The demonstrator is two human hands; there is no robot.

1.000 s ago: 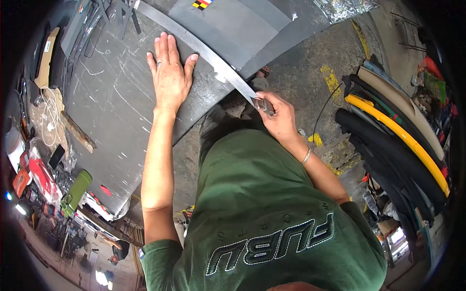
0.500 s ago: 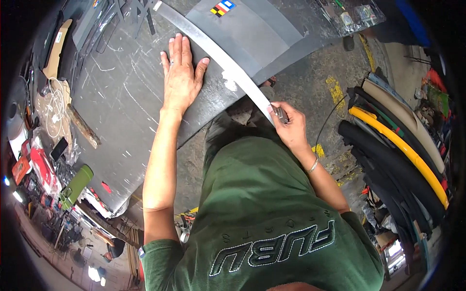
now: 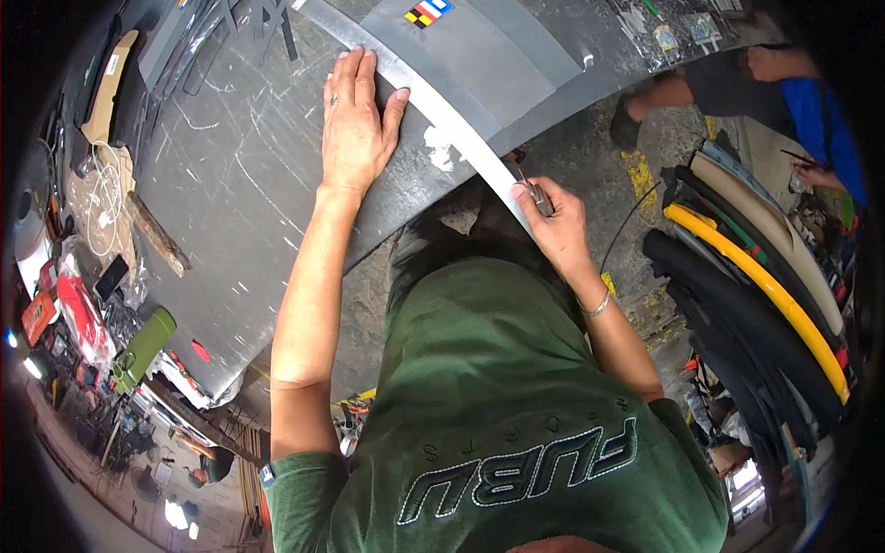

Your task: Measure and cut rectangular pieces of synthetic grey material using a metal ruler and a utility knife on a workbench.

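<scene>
A long silvery metal straightedge lies across the dark worktable and runs out past its near edge. My left hand is open and flat on the table, its fingertips at the straightedge's left side. Off the table's near edge, my right hand is closed around a small cutter knife with a dark handle; a thin blade seems to point up from it. The right thumb is against the straightedge's near end. Along the straightedge's right side lies a grey sheet with a small multicoloured flag patch.
Pale scraps lie beside the straightedge. Dark strips cover the table's far left; a wooden stick, phone and green roll lie at left. Material rolls stand at right. Another person's leg and blue clothing show at far right.
My left hand has slid forward and slightly right along the straightedge. My right hand has shifted slightly right and turned the knife. Another person has come into view at the right.
</scene>
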